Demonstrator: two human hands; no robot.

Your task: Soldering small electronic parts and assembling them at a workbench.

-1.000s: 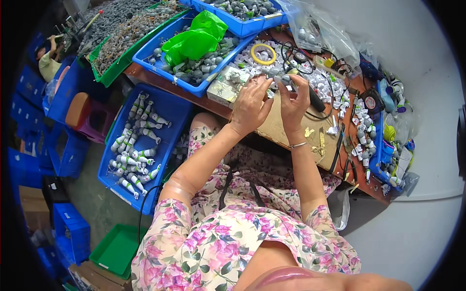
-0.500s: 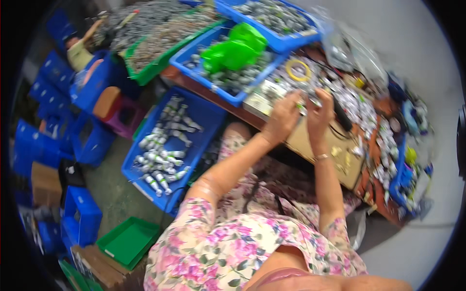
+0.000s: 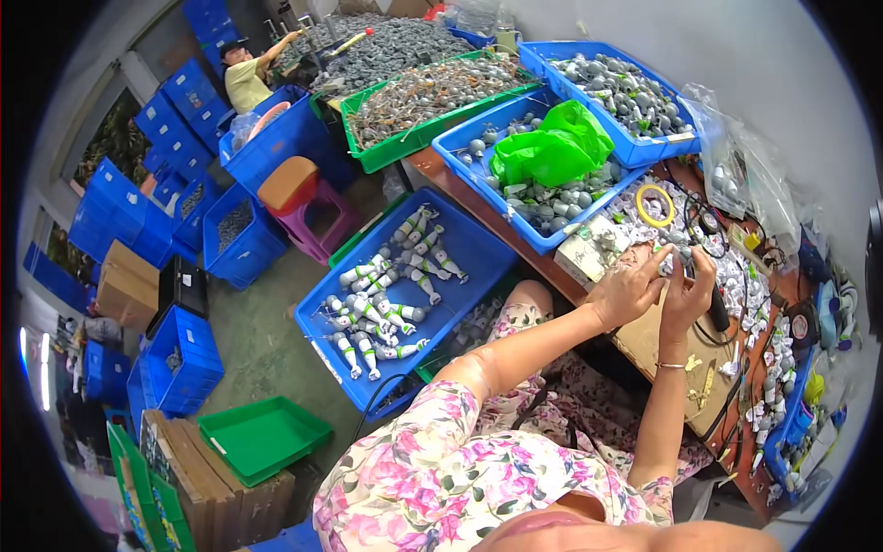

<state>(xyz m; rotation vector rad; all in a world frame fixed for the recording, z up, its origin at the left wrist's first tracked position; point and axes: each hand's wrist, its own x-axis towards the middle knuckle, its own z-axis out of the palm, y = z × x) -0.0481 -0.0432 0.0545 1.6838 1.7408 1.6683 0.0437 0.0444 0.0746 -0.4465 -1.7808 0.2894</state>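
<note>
Over the right part of the workbench my hands are close together. My left hand (image 3: 627,293) is closed, thumb and fingers pinching a small grey-and-white piece (image 3: 668,261). My right hand (image 3: 688,293), with a bracelet at its wrist, pinches the same piece from the other side. Fingers hide much of it, so its exact kind cannot be made out. Below the hands lies a tan board (image 3: 658,342) with yellowish scraps on it. Many small white parts (image 3: 750,294) are heaped around, and a yellow tape ring (image 3: 655,206) rests just beyond my fingers.
A blue tray (image 3: 317,329) at my left holds white figures with grey heads and green bands. Blue bins (image 3: 543,247) of grey heads, one topped by a green bag (image 3: 556,143), stand beyond. A stool (image 3: 317,216) and an empty green tray (image 3: 262,432) are leftward. A co-worker (image 3: 245,78) sits far left.
The view has swung, so the whole scene sits further right and lower, and it is sharper now. Both hands stay together at the small piece over the bench.
</note>
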